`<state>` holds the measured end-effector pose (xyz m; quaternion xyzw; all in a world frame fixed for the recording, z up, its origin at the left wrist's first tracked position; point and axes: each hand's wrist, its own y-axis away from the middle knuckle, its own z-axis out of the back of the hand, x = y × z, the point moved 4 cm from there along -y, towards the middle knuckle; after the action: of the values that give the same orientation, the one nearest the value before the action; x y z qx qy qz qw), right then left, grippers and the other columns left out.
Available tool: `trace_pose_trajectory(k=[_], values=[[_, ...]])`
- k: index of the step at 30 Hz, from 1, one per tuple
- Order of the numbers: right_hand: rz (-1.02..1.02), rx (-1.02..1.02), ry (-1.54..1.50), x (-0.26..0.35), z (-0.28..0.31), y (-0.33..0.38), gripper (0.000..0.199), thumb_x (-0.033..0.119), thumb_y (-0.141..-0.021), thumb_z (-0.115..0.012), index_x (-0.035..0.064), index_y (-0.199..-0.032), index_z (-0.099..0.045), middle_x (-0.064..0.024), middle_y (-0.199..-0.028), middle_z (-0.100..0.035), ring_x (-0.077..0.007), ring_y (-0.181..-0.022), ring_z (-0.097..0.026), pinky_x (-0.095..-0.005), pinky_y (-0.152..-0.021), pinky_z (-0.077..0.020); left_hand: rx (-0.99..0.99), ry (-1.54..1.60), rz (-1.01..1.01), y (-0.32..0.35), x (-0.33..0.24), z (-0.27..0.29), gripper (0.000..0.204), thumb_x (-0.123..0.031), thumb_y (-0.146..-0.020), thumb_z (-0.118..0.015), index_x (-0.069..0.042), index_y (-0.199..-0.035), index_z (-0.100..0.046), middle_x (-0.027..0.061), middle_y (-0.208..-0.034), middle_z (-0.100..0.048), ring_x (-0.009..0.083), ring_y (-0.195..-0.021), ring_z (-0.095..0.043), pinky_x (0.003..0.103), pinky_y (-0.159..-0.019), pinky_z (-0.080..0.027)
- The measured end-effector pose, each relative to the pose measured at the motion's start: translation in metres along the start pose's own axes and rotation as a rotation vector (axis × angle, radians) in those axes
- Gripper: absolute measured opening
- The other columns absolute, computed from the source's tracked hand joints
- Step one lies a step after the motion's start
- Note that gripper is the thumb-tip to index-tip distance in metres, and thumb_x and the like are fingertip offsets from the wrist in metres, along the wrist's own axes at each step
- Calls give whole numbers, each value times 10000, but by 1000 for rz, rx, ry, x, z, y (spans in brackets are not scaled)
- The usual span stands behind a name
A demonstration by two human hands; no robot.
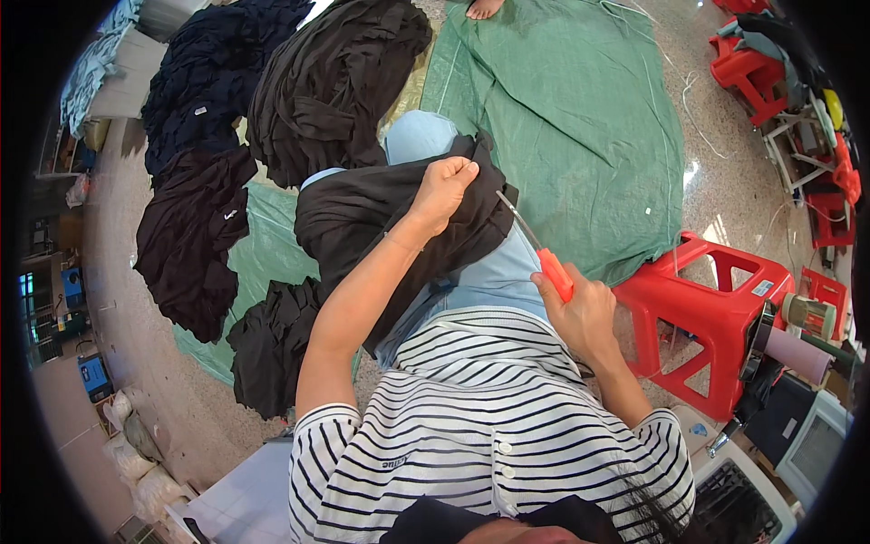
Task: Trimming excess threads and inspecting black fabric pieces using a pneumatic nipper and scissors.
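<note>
Dark, near-black cloth [362,213] is draped across my lap over light blue trousers. My left hand [441,192] is closed in a pinch on the upper part of this cloth, near its right end. In my right hand [584,313] is a tool with an orange-red handle [555,274] and a slim, pointed metal blade. The blade slants up and left, its tip close to the right edge of the cloth. Whether the tool is scissors or a knife cannot be made out.
Heaps of dark cloth [335,86] lie ahead and to the left, with a smaller black pile [272,349] near my left arm. A green sheet [580,136] covers the floor ahead. A red plastic stool [702,290] stands at my right. Someone's bare foot [485,9] shows at the top.
</note>
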<state>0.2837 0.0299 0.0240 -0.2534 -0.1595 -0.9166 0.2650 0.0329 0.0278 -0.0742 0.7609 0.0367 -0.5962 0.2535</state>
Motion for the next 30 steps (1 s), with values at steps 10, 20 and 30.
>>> trace_pose_trajectory(k=[10, 20, 30], values=[[-25, -115, -104, -13, 0, -6, 407, 455, -892, -642, 67, -784, -584, -173, -535, -569, -408, -514, -585, -488, -471, -428, -23, 132, 4, -2, 3, -1, 232, -157, -979, -567, -27, -790, -605, -98, -725, -455, 10, -651, -337, 199, -562, -300], [26, -34, -11, 1, -1, -3, 409, 456, -880, -656, 58, -798, -603, -178, -508, -555, -404, -484, -577, -483, -457, -428, -208, -188, -200, 7, 2, -2, 199, -166, -969, -594, -17, -837, -605, -106, -705, -422, -3, -651, -346, 196, -557, -304], [-86, -272, -229, -35, 3, -19, 373, 427, -915, -625, 54, -915, -621, -220, -622, -580, -444, -620, -595, -496, -548, -434, -231, -1586, -282, 0, -52, -50, 1129, -516, -642, -808, 13, -1467, -247, 232, -1243, -561, 358, -1198, -476, 549, -924, -392]])
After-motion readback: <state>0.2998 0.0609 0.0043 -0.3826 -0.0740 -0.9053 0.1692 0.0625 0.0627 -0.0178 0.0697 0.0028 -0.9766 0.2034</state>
